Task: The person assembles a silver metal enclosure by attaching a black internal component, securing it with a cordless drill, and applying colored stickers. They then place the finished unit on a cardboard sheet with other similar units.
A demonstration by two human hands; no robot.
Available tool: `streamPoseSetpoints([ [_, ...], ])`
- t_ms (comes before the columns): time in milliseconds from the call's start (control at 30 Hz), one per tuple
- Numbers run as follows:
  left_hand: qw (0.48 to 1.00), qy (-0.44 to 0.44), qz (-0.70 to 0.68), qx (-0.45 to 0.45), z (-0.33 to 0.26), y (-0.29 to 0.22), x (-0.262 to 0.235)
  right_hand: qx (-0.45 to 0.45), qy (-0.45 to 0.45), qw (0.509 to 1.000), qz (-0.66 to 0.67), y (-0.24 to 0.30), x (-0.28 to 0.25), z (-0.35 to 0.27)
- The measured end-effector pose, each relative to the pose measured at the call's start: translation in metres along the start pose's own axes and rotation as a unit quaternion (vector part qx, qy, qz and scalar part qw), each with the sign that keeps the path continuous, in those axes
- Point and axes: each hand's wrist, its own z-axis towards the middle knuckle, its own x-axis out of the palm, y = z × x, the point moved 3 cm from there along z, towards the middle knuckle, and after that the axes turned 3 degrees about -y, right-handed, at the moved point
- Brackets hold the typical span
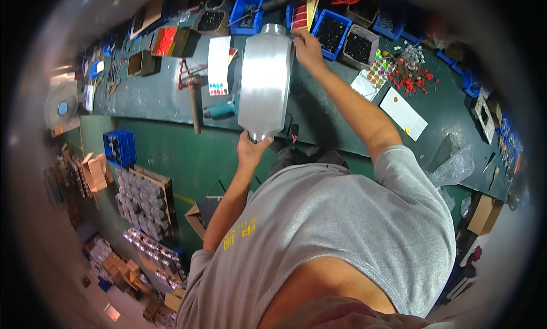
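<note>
A large brushed-metal housing (265,84), with flat facets and a narrow neck at each end, is held lengthwise over the near edge of the green workbench (154,104). My left hand (251,151) is closed around its near neck. At the far right edge of the housing, my right hand (308,49) has its fingers curled against the metal; the fingertips are partly hidden. A teal power tool (221,109) sticks out from behind the housing's left side. Left of it lies a hammer (195,104), its handle toward me. A white sheet with coloured round stickers (219,66) lies between hammer and housing.
Blue bins of small black parts (331,33) and open cardboard boxes (358,45) line the bench's back. To the right are red-tipped wires (416,78), a white card (403,113) and a plastic bag (453,166). Stacked metal parts (141,200) stand on the floor at left.
</note>
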Motion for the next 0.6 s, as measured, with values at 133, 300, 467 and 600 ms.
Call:
streamPoseSetpoints([
  [133, 0.994, -0.031, 0.098, 0.034, -0.009, -0.022, 0.004, 0.033, -0.004, 0.999, -0.017, -0.020, -0.022, -0.060],
  [300, 0.991, -0.037, 0.124, 0.020, -0.002, -0.018, 0.009, 0.190, 0.034, 0.981, 0.028, -0.041, -0.025, -0.101],
  [467, 0.995, -0.027, 0.099, 0.015, -0.005, -0.025, 0.013, 0.248, 0.070, 0.962, 0.086, -0.041, -0.024, -0.146],
  [600, 0.993, -0.035, 0.114, 0.013, -0.007, -0.030, 0.015, 0.264, 0.111, 0.955, 0.074, -0.044, -0.029, -0.167],
])
